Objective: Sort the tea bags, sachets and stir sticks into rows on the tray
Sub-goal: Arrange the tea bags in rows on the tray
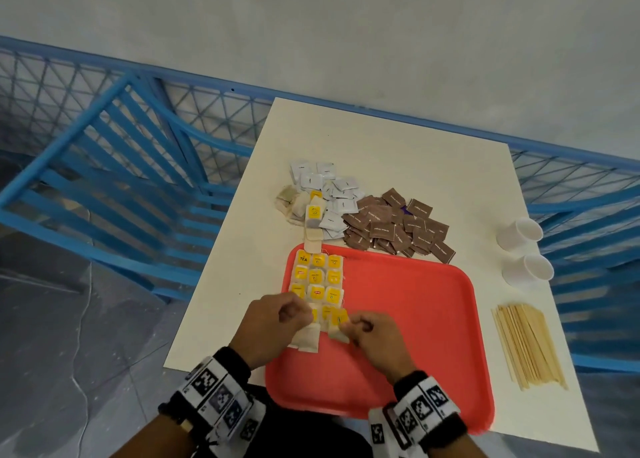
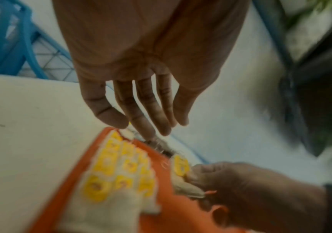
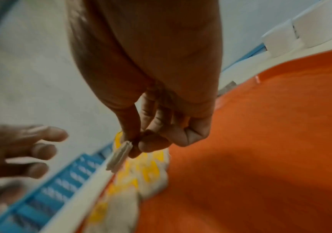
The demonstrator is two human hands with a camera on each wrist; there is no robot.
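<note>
Yellow-tagged tea bag [image 1: 338,323] pinched in right hand [image 1: 375,341], at 3 o'clock of left hand [image 1: 273,326], fingers loose, holding nothing, over red tray [image 1: 408,319].

- flat red plastic tray [image 1: 415,319]
- yellow-tagged paper tea bags [image 1: 317,277], 10 o'clock on tray
- white sachets [image 1: 329,187]
- brown sachets [image 1: 398,229]
- pale wooden stir sticks [image 1: 526,346], 3 o'clock
- white cups [image 1: 519,232]
- black-white checker-pattern wristbands [image 1: 214,398]
</note>
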